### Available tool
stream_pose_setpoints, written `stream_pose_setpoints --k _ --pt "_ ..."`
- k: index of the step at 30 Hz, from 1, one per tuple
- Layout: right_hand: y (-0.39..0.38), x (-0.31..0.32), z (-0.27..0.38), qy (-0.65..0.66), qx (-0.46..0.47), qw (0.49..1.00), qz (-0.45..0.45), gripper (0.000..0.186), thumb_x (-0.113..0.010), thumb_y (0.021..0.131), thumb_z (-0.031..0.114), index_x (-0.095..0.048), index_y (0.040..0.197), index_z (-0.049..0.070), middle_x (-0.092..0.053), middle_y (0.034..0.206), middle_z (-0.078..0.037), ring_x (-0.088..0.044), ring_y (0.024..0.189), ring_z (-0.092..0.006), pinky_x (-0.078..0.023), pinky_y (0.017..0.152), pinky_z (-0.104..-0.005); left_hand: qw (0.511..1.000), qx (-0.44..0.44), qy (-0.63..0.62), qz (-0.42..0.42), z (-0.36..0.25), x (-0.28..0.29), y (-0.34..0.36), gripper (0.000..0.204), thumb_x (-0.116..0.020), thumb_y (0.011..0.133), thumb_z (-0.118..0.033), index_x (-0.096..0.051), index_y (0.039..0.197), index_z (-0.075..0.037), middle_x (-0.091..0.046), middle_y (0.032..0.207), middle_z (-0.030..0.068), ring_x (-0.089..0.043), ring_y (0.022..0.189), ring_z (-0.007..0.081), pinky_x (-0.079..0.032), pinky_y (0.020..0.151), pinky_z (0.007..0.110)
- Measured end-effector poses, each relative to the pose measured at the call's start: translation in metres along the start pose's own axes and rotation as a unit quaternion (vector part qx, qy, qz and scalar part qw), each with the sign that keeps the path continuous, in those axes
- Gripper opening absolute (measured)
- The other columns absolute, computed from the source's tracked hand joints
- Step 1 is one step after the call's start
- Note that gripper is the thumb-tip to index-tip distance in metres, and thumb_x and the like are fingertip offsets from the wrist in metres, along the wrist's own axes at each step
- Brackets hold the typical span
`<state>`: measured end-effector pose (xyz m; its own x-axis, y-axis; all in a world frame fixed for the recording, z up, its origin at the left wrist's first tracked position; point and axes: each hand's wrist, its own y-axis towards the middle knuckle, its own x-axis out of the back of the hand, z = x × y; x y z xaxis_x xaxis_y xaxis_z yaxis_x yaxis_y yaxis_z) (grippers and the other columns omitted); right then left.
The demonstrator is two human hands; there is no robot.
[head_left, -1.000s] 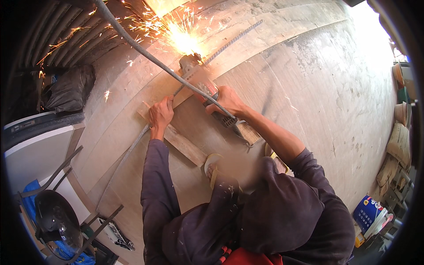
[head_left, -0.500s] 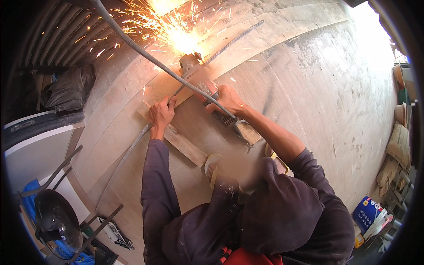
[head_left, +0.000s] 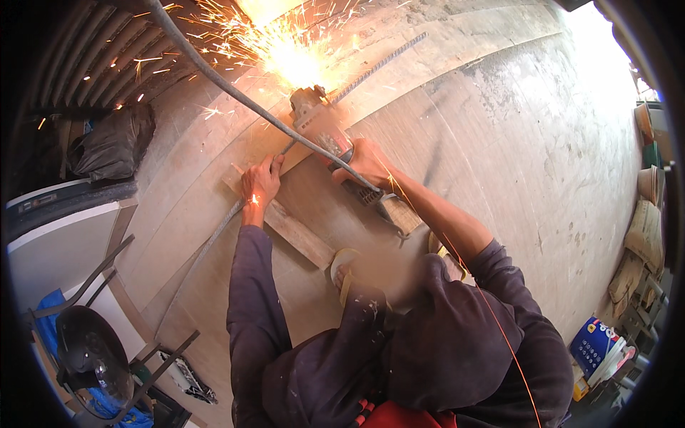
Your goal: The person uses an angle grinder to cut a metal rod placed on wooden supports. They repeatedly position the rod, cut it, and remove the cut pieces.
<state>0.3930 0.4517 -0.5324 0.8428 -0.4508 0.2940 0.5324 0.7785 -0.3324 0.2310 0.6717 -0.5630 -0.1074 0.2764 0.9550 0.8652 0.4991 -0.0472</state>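
My right hand (head_left: 366,164) is wrapped round the body of an angle grinder (head_left: 321,130). At the grinder's far end a bright burst of sparks (head_left: 294,60) hides the disc and the contact point. A ribbed steel bar (head_left: 382,65) runs diagonally beneath the tool. My left hand (head_left: 262,187) is closed on this bar, left of the grinder, with sparks glinting at its wrist. Under the bar there is a flat board (head_left: 265,135). A thick grey cable (head_left: 214,77) crosses above the grinder.
A wooden plank (head_left: 303,237) lies on the floor by my foot. Corrugated sheeting (head_left: 96,53) and a dark bag (head_left: 118,143) are at the far left. A black-seated chair (head_left: 89,342) stands near left. Sacks (head_left: 646,232) and a blue bucket (head_left: 594,346) line the right side.
The spark pattern differs, with sparks now at my left wrist and a long orange streak over my right arm. Both hands and the grinder stay nearly in place.
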Motion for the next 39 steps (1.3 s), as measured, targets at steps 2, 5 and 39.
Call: stream_pose_setpoints --k 2,5,39 --pt "0.0 0.0 -0.001 -0.003 -0.019 1.0 0.011 0.049 -0.079 0.056 0.034 -0.067 0.083 -0.006 -0.068 0.075 -0.021 -0.065 0.067 -0.0293 -0.051 0.064 -0.0401 1.0 -0.01 -0.007 -0.003 -0.001 0.0 0.001 0.043 -0.049 0.098 -0.041 -0.063 0.084 -0.003 -0.06 0.069 0.0269 -0.061 0.07 0.0468 -0.044 0.06 0.054" --pt "-0.002 0.001 0.0 0.023 -0.02 0.999 0.025 0.04 -0.078 0.057 0.028 -0.068 0.085 0.001 -0.067 0.076 -0.012 -0.063 0.068 -0.021 -0.051 0.065 -0.0357 1.0 -0.015 -0.014 0.0 0.0 0.001 0.003 0.043 -0.049 0.098 -0.04 -0.063 0.083 -0.002 -0.061 0.069 0.0261 -0.061 0.069 0.0467 -0.044 0.059 0.054" --pt "-0.011 0.0 0.007 -0.023 0.007 0.999 -0.034 0.064 -0.077 0.059 0.034 -0.062 0.104 -0.008 -0.066 0.088 -0.031 -0.067 0.085 -0.0421 -0.05 0.076 -0.0461 0.999 0.018 -0.002 0.051 0.01 -0.005 0.008 0.043 -0.044 0.099 -0.04 -0.069 0.096 -0.006 -0.065 0.09 0.0247 -0.061 0.085 0.0462 -0.047 0.071 0.051"
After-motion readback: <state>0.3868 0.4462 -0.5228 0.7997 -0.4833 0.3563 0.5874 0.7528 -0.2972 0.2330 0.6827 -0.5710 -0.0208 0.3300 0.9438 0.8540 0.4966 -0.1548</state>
